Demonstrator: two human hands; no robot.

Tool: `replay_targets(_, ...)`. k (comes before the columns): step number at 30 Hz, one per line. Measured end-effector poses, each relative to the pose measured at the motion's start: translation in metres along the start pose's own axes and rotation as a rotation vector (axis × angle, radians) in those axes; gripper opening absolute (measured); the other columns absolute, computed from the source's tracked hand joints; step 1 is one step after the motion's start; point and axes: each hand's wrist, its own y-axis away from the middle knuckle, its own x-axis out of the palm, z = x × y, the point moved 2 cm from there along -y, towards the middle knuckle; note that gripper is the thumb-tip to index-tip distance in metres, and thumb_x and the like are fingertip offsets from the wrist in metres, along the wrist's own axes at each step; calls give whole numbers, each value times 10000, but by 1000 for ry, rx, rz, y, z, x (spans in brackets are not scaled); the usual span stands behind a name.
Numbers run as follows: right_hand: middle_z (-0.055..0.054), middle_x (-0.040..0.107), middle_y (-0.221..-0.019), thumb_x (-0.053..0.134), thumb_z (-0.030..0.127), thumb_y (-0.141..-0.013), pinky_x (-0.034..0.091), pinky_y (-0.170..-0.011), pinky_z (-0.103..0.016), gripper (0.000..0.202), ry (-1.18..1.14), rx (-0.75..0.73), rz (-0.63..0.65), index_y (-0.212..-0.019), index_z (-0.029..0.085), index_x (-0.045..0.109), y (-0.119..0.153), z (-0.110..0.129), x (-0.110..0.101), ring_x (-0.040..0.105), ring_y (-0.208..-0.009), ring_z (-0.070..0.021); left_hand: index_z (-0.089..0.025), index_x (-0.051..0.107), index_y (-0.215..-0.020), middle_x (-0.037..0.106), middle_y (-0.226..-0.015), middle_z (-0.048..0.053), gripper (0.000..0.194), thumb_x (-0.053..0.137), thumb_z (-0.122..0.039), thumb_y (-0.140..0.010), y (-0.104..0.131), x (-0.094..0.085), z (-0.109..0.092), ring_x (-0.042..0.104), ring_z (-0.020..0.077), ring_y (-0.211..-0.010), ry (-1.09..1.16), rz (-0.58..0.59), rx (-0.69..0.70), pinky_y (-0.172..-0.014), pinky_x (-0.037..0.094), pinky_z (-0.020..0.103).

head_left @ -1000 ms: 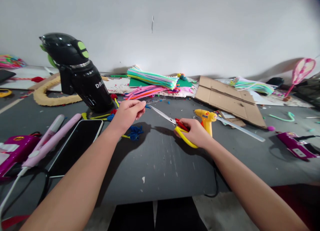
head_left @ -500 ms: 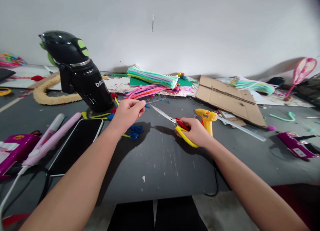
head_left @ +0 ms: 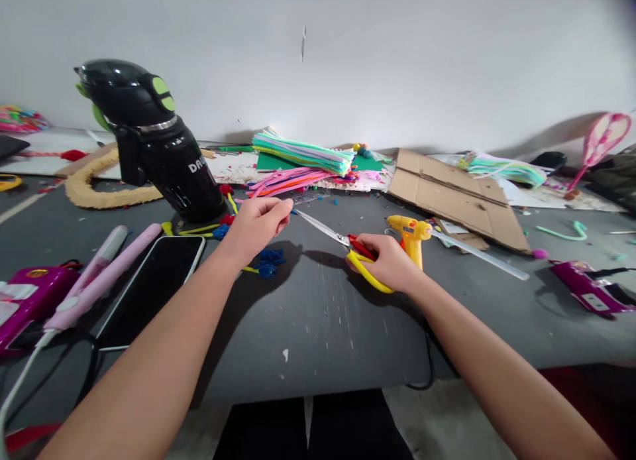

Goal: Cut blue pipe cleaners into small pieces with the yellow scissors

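Held over the grey table, my left hand (head_left: 263, 225) is closed in a pinch, thumb against the fingers. A tiny blue bit (head_left: 295, 211) shows right by its fingertips; whether the pinch holds it I cannot tell. My right hand (head_left: 385, 261) grips the scissors (head_left: 322, 229), fingers in the red and yellow handles. Their slim silver blades point up and left, tips beside the blue bit. Blue fuzzy pieces with a yellow stem (head_left: 268, 264) lie on the table below my left wrist.
A black bottle (head_left: 186, 175) and a phone (head_left: 154, 287) stand and lie left. Pipe cleaner bundles (head_left: 303, 155) are at the back. A yellow glue gun (head_left: 411, 231) with a clear stick is just beyond my right hand, near folded cardboard (head_left: 452, 198).
My left hand has shifted slightly to the right, nearer the scissor tips. The scissor tips have moved a little left and up; the right hand has hardly moved.
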Motion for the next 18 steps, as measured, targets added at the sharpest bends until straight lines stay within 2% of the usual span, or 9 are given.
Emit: replay_targets(18, 48, 382, -607, 621, 342, -772, 220, -561, -280, 263, -6, 12, 16, -653, 201, 433, -1, -3, 0, 305, -605, -111, -168, 524, -598, 449, -536, -19, 387, 553, -416, -894, 1, 2, -4, 396, 87, -501, 17, 38, 15, -509, 303, 256)
